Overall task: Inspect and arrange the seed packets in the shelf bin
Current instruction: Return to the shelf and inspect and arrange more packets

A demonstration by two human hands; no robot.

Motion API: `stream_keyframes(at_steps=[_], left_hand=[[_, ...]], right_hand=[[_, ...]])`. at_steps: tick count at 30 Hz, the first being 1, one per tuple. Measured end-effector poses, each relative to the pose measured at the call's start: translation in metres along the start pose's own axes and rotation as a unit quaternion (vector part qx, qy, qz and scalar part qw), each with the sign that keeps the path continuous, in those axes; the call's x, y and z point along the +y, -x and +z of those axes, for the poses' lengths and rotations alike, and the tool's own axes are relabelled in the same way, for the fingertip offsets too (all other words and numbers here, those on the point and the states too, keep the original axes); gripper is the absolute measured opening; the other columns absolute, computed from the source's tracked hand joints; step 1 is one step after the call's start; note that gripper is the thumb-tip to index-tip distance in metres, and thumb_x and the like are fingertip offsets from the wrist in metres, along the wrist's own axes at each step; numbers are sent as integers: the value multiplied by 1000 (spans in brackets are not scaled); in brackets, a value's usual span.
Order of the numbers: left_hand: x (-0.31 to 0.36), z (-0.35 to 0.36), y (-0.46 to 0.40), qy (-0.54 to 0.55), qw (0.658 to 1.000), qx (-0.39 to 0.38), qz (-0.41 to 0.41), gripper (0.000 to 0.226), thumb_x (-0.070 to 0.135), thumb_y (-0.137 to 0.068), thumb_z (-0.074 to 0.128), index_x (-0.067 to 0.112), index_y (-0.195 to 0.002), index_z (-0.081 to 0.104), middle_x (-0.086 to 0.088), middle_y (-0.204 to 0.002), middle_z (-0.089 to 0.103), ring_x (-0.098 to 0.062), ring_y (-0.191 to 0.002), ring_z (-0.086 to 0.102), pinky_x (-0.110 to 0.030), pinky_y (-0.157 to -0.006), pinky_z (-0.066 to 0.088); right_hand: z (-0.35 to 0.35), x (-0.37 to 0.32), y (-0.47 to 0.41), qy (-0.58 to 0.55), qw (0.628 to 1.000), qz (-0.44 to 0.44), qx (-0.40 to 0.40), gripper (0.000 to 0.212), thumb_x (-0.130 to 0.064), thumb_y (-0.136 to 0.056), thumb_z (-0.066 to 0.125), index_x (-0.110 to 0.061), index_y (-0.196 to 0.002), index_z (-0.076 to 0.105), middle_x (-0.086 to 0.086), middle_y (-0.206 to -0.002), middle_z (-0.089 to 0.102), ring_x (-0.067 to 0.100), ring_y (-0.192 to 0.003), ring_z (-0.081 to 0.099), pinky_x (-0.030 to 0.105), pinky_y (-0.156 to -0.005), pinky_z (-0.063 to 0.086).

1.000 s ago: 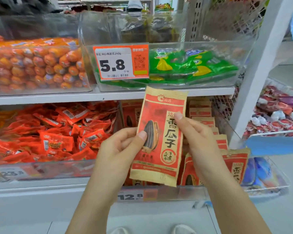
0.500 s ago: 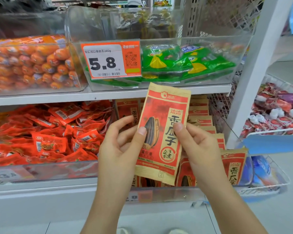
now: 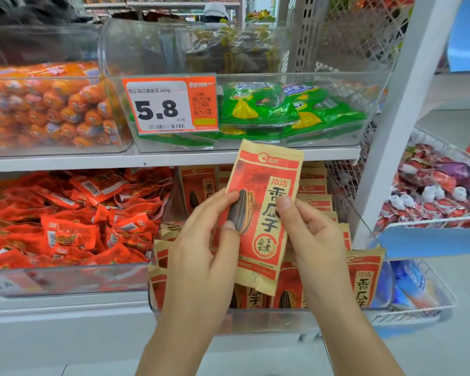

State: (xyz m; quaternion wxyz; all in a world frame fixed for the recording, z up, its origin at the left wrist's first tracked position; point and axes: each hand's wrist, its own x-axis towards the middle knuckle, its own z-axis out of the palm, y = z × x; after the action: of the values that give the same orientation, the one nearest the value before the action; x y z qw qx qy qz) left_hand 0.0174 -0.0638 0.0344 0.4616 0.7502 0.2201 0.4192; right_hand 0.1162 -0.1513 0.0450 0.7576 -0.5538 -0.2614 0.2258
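- Red-and-kraft seed packet [image 3: 261, 213] held upright, slightly tilted, in front of shelf bin [image 3: 255, 318]; top edge level w/ upper shelf edge [image 3: 174, 158].
- Left hand [image 3: 201, 259]: thumb on packet front over the seed picture, other fingers curled behind the left edge — pinched on packet.
- Right hand [image 3: 315, 240]: thumb pressed on packet front near the printed characters, fingers curled behind right edge — also clamped on packet.
- Bin on lower shelf, right end, holds more packets [image 3: 364, 280] of same kind, standing in rows front to back; some at front left lean.
- Left of it: clear bin w/ loose red snack sachets [image 3: 71, 226].
- Upper shelf: green packs [image 3: 282, 112] in clear bin w/ 5.8 price tag [image 3: 170, 104] on its front; orange sausages [image 3: 46, 109] in bin at left.
- Wire basket [image 3: 442, 185] w/ wrapped sweets to right, past the white upright post [image 3: 391, 131].
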Motion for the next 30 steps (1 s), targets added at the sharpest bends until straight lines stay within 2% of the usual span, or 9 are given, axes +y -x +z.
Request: stream_keyframes(at_steps=[2, 5, 9, 11, 16, 19, 25, 27, 30], left_hand=[[4, 3, 0, -17, 999, -27, -5, 44, 43, -83, 56, 41, -127, 57, 26, -135, 52, 9, -126, 46, -22, -104, 44], [8, 6, -2, 13, 998, -57, -33, 69, 63, -68, 58, 43, -134, 53, 27, -139, 48, 13, -127, 43, -13, -103, 40], [8, 0, -5, 50, 994, -82, -59, 79, 62, -61, 68, 43, -136, 52, 18, -136, 56, -3, -126, 53, -35, -105, 46], [7, -4, -7, 55, 991, -99, -64, 82, 61, -59, 71, 42, -136, 51, 15, -135, 58, -6, -124, 55, -37, -103, 46], [15, -20, -15, 162, 972, -142, -93, 68, 47, -63, 70, 32, -128, 60, 14, -116, 71, -3, -108, 66, -15, -80, 52], [17, -29, -16, 172, 965, -166, -112, 56, 49, -63, 66, 35, -117, 67, 14, -112, 71, -4, -104, 67, -13, -76, 50], [14, -37, -18, 181, 948, -205, -161, 32, 47, -54, 66, 37, -84, 69, 12, -87, 73, -6, -72, 68, -16, -63, 51], [13, -36, -20, 181, 947, -197, -178, 30, 48, -55, 68, 31, -79, 67, 8, -78, 71, -6, -64, 65, -15, -57, 49], [14, -36, -23, 165, 949, -183, -198, 23, 49, -58, 71, 29, -67, 64, 9, -61, 61, -3, -52, 58, -14, -51, 46]], right_hand=[[-1, -3, -3, 3, 1000, 11, -6, 38, -50, -75, 55, -20, -88, 76, 3, -86, 77, 15, -75, 73, 23, -61, 57], [-2, -7, -6, -9, 999, 42, -30, 42, -57, -73, 48, -28, -76, 79, 2, -88, 77, 14, -77, 73, 26, -61, 59], [-1, -8, -6, 1, 997, 21, -77, 36, -46, -78, 51, -24, -75, 80, 2, -85, 77, 13, -77, 74, 20, -60, 55], [0, -8, -5, -2, 996, 7, -86, 34, -44, -80, 54, -22, -78, 79, 3, -86, 77, 14, -78, 74, 19, -61, 55], [4, -11, -11, 35, 995, -51, -73, 26, -39, -87, 65, -20, -103, 73, -7, -97, 76, 9, -91, 72, 21, -71, 56], [8, -14, -21, 14, 997, -63, -44, 33, -38, -79, 62, -20, -107, 64, -16, -92, 74, 1, -90, 70, 19, -73, 55], [11, -11, -24, -33, 998, -8, -46, 55, -55, -68, 70, -12, -102, 64, 4, -101, 73, 10, -88, 71, 20, -72, 54], [13, -9, -24, -21, 998, -2, -51, 57, -57, -66, 69, -12, -101, 66, 13, -108, 71, 13, -91, 69, 26, -80, 55], [15, -5, -22, -8, 998, 4, -61, 46, -59, -66, 66, -22, -94, 69, 11, -108, 71, 17, -95, 64, 36, -97, 50]])
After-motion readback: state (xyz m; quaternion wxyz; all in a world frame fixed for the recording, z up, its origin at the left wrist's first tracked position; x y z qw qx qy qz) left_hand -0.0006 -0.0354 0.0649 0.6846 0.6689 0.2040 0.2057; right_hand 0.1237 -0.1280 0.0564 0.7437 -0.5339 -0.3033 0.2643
